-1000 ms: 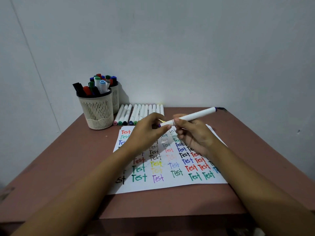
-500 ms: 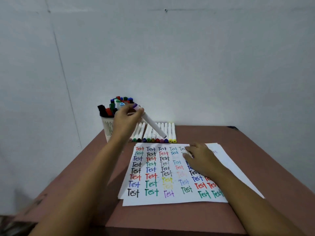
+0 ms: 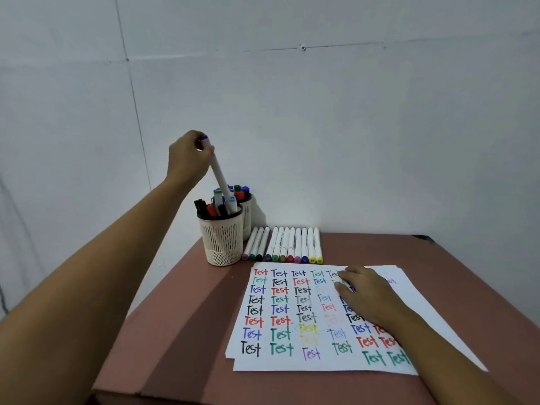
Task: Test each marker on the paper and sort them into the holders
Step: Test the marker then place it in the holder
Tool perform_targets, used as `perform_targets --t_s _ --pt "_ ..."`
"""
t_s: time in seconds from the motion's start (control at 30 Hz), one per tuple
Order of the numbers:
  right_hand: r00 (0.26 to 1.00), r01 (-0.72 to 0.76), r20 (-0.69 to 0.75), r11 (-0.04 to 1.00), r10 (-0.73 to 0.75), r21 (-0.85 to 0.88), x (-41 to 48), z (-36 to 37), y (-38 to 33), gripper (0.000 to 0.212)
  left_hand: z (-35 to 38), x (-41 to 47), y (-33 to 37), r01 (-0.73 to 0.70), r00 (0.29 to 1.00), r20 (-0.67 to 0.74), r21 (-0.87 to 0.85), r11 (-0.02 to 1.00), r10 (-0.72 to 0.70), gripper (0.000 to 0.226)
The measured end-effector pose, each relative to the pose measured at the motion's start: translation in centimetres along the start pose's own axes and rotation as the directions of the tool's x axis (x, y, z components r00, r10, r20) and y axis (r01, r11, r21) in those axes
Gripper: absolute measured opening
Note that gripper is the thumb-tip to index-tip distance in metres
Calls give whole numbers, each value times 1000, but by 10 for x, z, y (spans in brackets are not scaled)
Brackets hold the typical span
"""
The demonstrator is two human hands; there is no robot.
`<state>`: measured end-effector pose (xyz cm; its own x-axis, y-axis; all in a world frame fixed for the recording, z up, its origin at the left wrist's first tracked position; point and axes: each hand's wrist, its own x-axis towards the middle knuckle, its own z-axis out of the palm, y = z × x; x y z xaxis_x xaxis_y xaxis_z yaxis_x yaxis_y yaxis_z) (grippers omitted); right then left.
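My left hand [image 3: 188, 159] pinches a white marker with a purple cap [image 3: 217, 171] by its top end. The marker points steeply down, its lower end among the markers in the front cream mesh holder [image 3: 222, 244]. A second holder [image 3: 247, 217] stands just behind it, also holding several markers. A row of several white markers [image 3: 287, 244] lies on the table beside the holders. My right hand [image 3: 368, 293] rests palm down on the white paper [image 3: 292, 361], which carries many coloured "Test" words.
The brown table [image 3: 181, 331] stands in a corner of white walls. Its left and front edges are close to the paper. The holders stand near the back left edge.
My left hand took the purple-capped marker from over the paper up to the front holder and tipped it nearly upright. My right hand let go and came down onto the paper.
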<state>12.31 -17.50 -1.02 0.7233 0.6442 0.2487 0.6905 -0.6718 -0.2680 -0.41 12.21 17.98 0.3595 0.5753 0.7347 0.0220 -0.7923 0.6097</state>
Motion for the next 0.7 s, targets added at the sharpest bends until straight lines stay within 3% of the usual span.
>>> perform_targets --t_s 0.13,0.27,0.4,0.57,0.7 --pt "1000 5 -1 1000 -5 -7 0 1 0 45 5 1 -9 -18 997 83 175 984 3 24" --pt "1000 13 -11 1000 -14 -5 1 -1 1 44 13 -11 -18 2 976 212 171 985 -38 32" --pt "1000 12 -5 1000 -12 -10 1 0 0 45 21 -26 -27 -128 948 318 334 934 16 21" --pt "1000 11 -4 1000 -11 -9 1 -1 0 45 29 -41 -33 -181 953 296 378 908 67 28" --pt "1000 14 -8 1000 -14 -5 1 -1 -1 44 33 -58 -20 -238 969 138 302 923 205 29"
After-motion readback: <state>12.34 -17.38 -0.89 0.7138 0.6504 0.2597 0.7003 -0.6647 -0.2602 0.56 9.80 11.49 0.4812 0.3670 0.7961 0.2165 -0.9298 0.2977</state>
